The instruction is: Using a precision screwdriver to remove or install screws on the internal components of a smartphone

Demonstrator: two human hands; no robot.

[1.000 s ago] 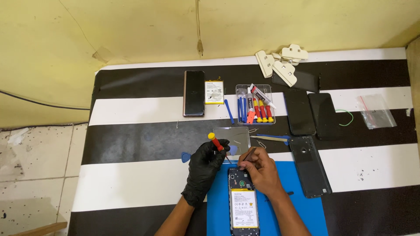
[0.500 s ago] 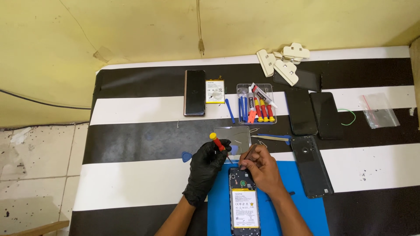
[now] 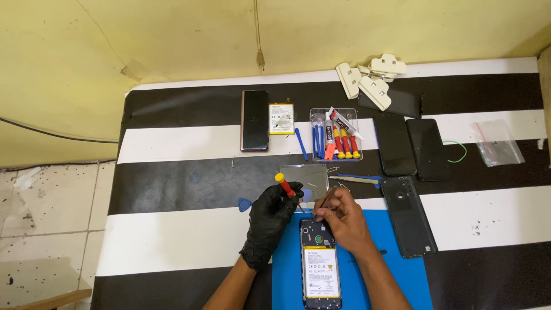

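An opened phone (image 3: 320, 265) with its back off lies on a blue mat (image 3: 402, 270), showing a battery with a white and yellow label. My left hand (image 3: 271, 221), in a black glove, grips a small red screwdriver with a yellow cap (image 3: 285, 187), its tip angled down toward the phone's top edge. My bare right hand (image 3: 343, 221) pinches metal tweezers (image 3: 327, 200) just above the phone's upper right corner. Both hands sit close together over the top of the phone.
A black and white striped table (image 3: 172, 149) carries a dark phone (image 3: 255, 119), a loose battery (image 3: 282, 119), a clear tray of screwdrivers and a glue tube (image 3: 336, 134), two black panels (image 3: 412, 147), a phone back cover (image 3: 408, 216), white clips (image 3: 372, 73), a plastic bag (image 3: 496, 143) and blue picks (image 3: 245, 203).
Both hands stay over the top of the phone with only slight shifts; the screwdriver and tweezers remain held as before.
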